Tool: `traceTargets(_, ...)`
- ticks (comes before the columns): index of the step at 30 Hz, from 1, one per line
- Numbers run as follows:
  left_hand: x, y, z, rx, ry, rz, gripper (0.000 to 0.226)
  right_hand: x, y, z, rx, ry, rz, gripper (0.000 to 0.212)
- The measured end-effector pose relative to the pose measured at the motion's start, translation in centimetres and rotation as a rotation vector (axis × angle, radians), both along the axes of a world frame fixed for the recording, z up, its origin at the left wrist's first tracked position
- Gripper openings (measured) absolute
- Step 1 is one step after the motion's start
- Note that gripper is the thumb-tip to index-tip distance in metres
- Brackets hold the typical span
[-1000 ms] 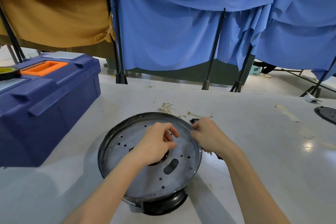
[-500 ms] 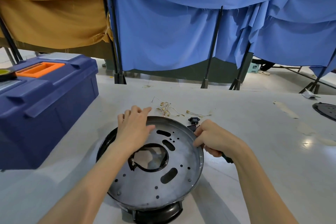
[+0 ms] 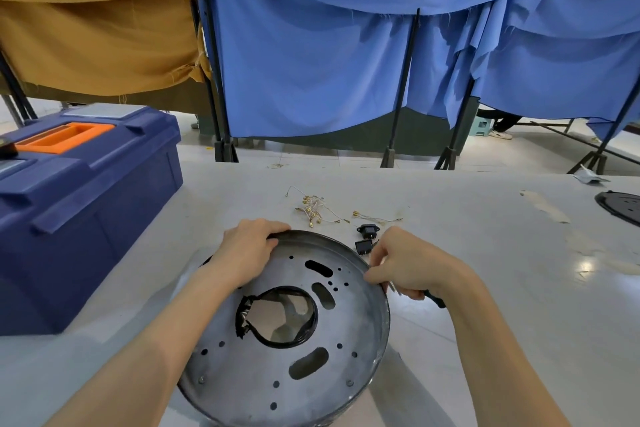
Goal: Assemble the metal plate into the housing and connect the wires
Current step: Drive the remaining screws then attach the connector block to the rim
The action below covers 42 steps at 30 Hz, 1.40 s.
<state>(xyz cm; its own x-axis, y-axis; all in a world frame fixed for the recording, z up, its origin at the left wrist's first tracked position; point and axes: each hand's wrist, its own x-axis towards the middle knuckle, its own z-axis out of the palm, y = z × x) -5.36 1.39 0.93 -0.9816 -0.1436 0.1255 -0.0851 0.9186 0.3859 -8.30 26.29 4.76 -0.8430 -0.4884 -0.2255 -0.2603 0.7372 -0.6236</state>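
Note:
A round grey metal plate [image 3: 277, 371] with a large centre hole and several slots and small holes is tilted up towards me. My left hand [image 3: 247, 255] grips its far left rim. My right hand [image 3: 412, 265] pinches the right rim and also holds a thin tool with a black handle [image 3: 437, 300]. Only a dark sliver of the black housing [image 3: 205, 260] shows behind the plate's left edge; the rest is hidden. Thin wires with gold terminals [image 3: 313, 208] lie on the table beyond the plate.
Two small black connectors [image 3: 366, 236] sit just past my right hand. A big blue toolbox [image 3: 79, 204] with an orange handle stands at the left. Another dark round part [image 3: 620, 204] lies at the far right edge. Blue and tan cloths hang behind the table.
My left hand left the plate's centre hole and went to its far rim. The plate has tipped up towards me, and its centre hole is uncovered.

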Motion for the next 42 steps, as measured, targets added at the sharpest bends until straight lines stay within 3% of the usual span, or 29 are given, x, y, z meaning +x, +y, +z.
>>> traceTargets(3, -0.2, -0.1, 0.0, 0.012, -0.017, -0.048, 0.038, 0.0, 0.5, 0.5, -0.062, -0.093, 0.014, 0.037)
traceTargets(9, 0.1, 0.0, -0.8, 0.035, 0.031, -0.054, 0.037, -2.0, 3.5, -0.4, -0.144, -0.014, -0.236, 0.010)
traceTargets(15, 0.5, 0.3, -1.1, -0.015, 0.073, -0.044, 0.038, -3.1, 3.3, -2.7, -0.069, -0.036, -0.349, 0.009)
traceTargets(20, 0.7, 0.8, -1.1, -0.061, 0.108, -0.041, 0.039, -4.0, 2.7, -4.9, 0.013, -0.003, -0.346, 0.014)
traceTargets(28, 1.0, 1.0, -1.0, -0.076, 0.120, -0.037, 0.039, -4.3, 2.1, -5.5, 0.057, 0.030, -0.297, 0.003)
traceTargets(36, 1.4, 1.3, -0.8, -0.070, 0.113, -0.062, 0.039, -4.3, 2.1, -5.5, 0.136, 0.064, -0.250, 0.035)
traceTargets(42, 1.2, 1.1, -0.7, -0.053, 0.071, -0.094, 0.039, -4.2, 3.2, -4.7, -0.003, 0.017, -0.307, 0.019)
